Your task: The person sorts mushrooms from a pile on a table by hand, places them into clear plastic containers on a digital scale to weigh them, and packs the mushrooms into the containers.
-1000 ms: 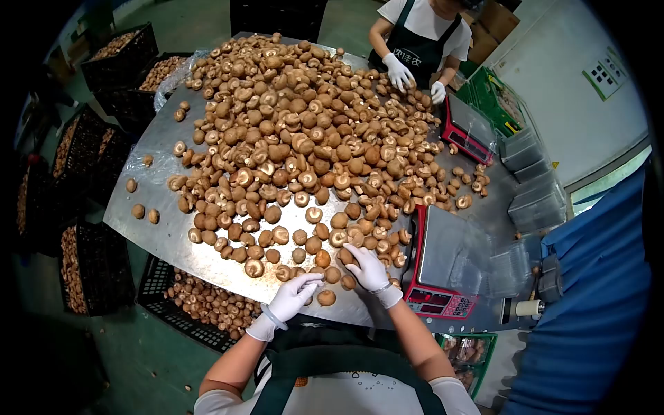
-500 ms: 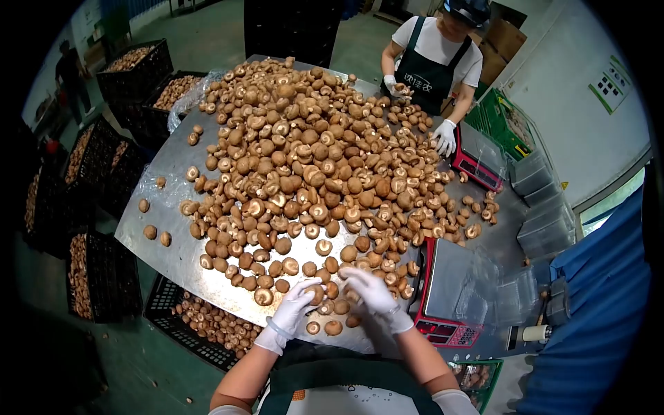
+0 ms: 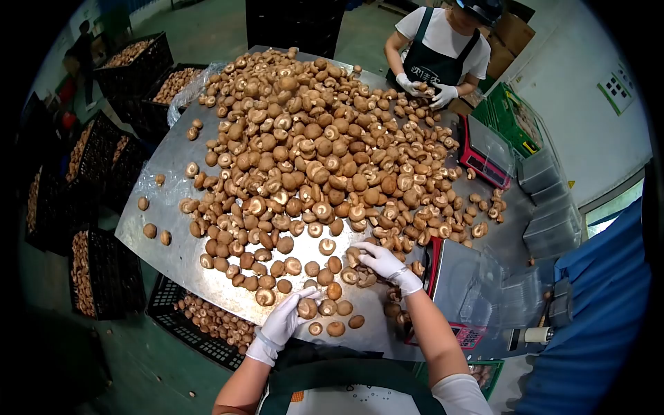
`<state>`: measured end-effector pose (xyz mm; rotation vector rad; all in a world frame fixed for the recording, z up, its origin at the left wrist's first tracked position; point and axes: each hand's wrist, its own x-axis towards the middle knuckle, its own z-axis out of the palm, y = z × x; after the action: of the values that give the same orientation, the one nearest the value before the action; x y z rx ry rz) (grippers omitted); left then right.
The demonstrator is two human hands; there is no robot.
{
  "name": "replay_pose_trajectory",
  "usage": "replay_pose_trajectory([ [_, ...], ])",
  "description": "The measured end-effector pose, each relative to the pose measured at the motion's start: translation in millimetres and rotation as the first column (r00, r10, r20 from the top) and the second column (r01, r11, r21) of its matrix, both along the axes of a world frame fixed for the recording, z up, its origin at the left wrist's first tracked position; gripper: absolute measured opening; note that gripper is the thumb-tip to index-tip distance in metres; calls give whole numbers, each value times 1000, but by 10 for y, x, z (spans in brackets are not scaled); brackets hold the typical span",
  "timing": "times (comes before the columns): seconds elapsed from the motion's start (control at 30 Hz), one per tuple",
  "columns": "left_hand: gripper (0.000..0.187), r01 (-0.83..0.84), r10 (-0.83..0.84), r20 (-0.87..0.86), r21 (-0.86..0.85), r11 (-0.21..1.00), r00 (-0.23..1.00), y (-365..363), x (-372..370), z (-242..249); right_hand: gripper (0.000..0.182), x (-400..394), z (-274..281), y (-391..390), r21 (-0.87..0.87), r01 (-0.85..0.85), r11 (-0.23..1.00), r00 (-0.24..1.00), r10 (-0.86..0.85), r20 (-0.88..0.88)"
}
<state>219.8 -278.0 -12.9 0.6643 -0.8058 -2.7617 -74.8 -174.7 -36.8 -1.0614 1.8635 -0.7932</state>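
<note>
My left hand point(image 3: 283, 320), in a white glove, holds a brown mushroom point(image 3: 306, 308) just above the near edge of the steel table point(image 3: 228, 290). Several loose mushrooms lie beside it, among them one with its pale underside up point(image 3: 326, 308). Farther forward and to the right, my right hand point(image 3: 384, 265), also gloved, has its fingers closed around another mushroom point(image 3: 353, 258). Under and beside those fingers sit more mushrooms point(image 3: 366, 278). A large mushroom heap point(image 3: 297, 152) spreads across the table beyond both hands.
At my right stands a red scale point(image 3: 443, 277) with clear plastic trays point(image 3: 519, 297) beside it. A second scale point(image 3: 487, 155) is farther back. Across the table a co-worker point(image 3: 439, 55) holds mushrooms in gloved hands. Black crates point(image 3: 166, 304) of mushrooms stand at the left.
My right hand has moved forward and right onto a mushroom. My left hand has shifted slightly back and left, keeping its mushroom. The co-worker's hands have come together, one leaving the far scale.
</note>
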Motion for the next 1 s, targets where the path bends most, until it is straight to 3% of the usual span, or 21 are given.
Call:
replay_pose_trajectory([
  [0.03, 47, 45, -44, -19, 83, 996, 999, 4, -10, -11, 39, 33, 44, 25, 3, -1, 1000, 1000, 1, -1],
  [0.1, 54, 64, -64, -1, 49, 997, 998, 72, -12, -177, 41, 169, 206, 108, -138, 96, 986, 895, -25, 445],
  [0.13, 57, 144, -142, -41, 39, 989, 989, 84, -30, -199, 42, 282, 344, 138, -56, 119, 991, 876, -78, 476],
  [0.2, 65, 239, -237, -34, 75, 968, 971, 118, -128, -119, 38, 499, 471, 158, -180, -148, 973, 925, 200, 323],
  [0.23, 64, 230, -226, -58, 94, 969, 972, 150, -174, -60, 36, 664, 636, 130, -127, -165, 978, 892, 203, 405],
  [0.3, 60, 232, -206, -146, 189, 954, 968, 234, -155, -514, 36, 797, 677, 132, -69, -313, 947, 893, 318, 318],
  [0.33, 57, 240, -218, -174, 116, 964, 960, 226, -195, -347, 34, 828, 682, 126, -128, -287, 949, 930, 308, 201],
  [0.37, 57, 239, -218, -173, 116, 964, 961, 216, -205, -230, 34, 824, 690, 117, -128, -287, 949, 930, 309, 201],
  [0.43, 51, 193, -194, 17, 38, 981, 981, 215, -224, -95, 32, 812, 725, 85, -151, -102, 983, 995, 103, -3],
  [0.47, 49, 136, -135, 108, -2, 991, 985, 244, -267, -112, 33, 860, 755, 88, -269, -53, 962, 994, 24, -110],
  [0.5, 49, 136, -135, 111, 0, 991, 985, 238, -240, -158, 33, 953, 846, 69, -268, -53, 962, 994, 25, -107],
  [0.57, 51, 229, -226, 61, -37, 973, 972, 225, -156, -251, 34, 1148, 985, 17, -327, -172, 929, 951, 70, -301],
  [0.6, 59, 98, -100, 36, 60, 993, 994, 273, -219, -2, 39, 1201, 930, 18, -330, -271, 904, 949, 194, -249],
  [0.63, 67, 120, -111, -82, 106, 987, 990, 244, -214, 79, 40, 1210, 868, 1, -395, -319, 861, 946, 263, -192],
  [0.7, 71, 124, -100, -111, 238, 963, 989, 245, -116, -29, 42, 956, 976, -192, -327, -309, 893, 946, 255, -198],
  [0.73, 71, 115, -92, -104, 242, 963, 990, 226, -87, -18, 40, 785, 932, -272, -95, 25, 995, 1000, -24, 13],
  [0.77, 71, 175, -143, -150, 224, 959, 978, 202, -63, 15, 38, 501, 712, -441, -270, 41, 962, 981, -90, -173],
  [0.83, 71, 229, -192, -187, 203, 952, 963, 198, -42, 42, 36, 50, 364, -693, -382, 15, 924, 781, -250, -573],
  [0.9, 70, 211, -185, -165, 159, 964, 969, 222, -24, 49, 34, -190, 49, -792, -260, 22, 965, 586, -223, -779],
  [0.97, 68, 175, -151, -154, 155, 972, 977, 216, -9, 57, 31, -304, -9, -829, -36, -3, 999, 589, -28, -808],
  [1.0, 67, 111, -99, -86, 152, 982, 991, 213, 11, 26, 31, -309, -37, -821, -36, -3, 999, 593, -27, -805],
])
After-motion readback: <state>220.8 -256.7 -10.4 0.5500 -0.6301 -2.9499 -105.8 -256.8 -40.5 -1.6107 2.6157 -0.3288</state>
